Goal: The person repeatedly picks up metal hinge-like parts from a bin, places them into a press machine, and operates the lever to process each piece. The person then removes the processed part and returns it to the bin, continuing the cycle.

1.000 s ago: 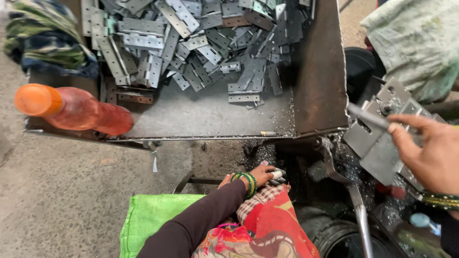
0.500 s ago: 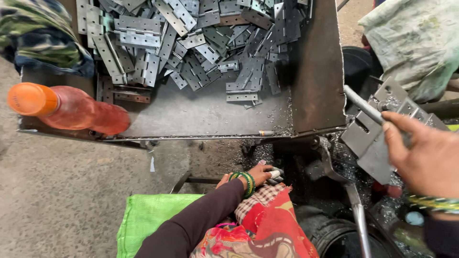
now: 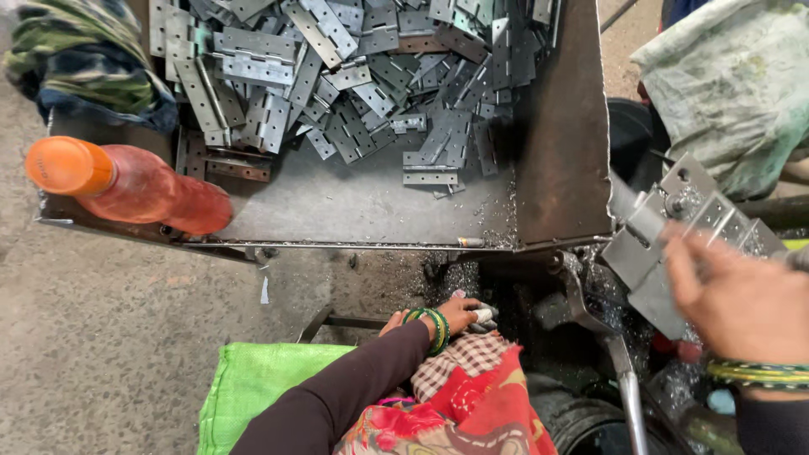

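We find the right hand (image 3: 742, 299) raised at the right edge of the view, motion-blurred, its fingers (image 3: 684, 253) bent down onto the grey steel fixture (image 3: 666, 244) of a bench machine. We cannot tell whether they pinch a part or only press on the plates. Bangles sit at that wrist.

The left hand (image 3: 459, 314) rests low, on the lap, beside a checked cloth (image 3: 459, 371); its fingers are curled together around a small pale piece (image 3: 483, 315) whose kind we cannot make out. Green bangles ring this wrist as well.

The work stock, a heap of flat grey hinges (image 3: 354, 76) with punched holes, lies in the far half of a steel tray (image 3: 556, 152) set above the lap. We judge that the tray's raised right wall keeps the pile from sliding toward the machine, and that the bare near floor of the tray serves as a drawing-off area within reach. Metal swarf (image 3: 497, 215) gathers in the tray's near right corner and below the fixture.

On packages: a clear bottle (image 3: 126, 185) of reddish liquid with an orange cap lies on its side at the tray's near left corner; we see no label on it. A green woven sack (image 3: 253, 388) lies by the left arm, a pale sack (image 3: 725, 93) at upper right, a striped cloth (image 3: 76, 59) at upper left. No signs are visible.
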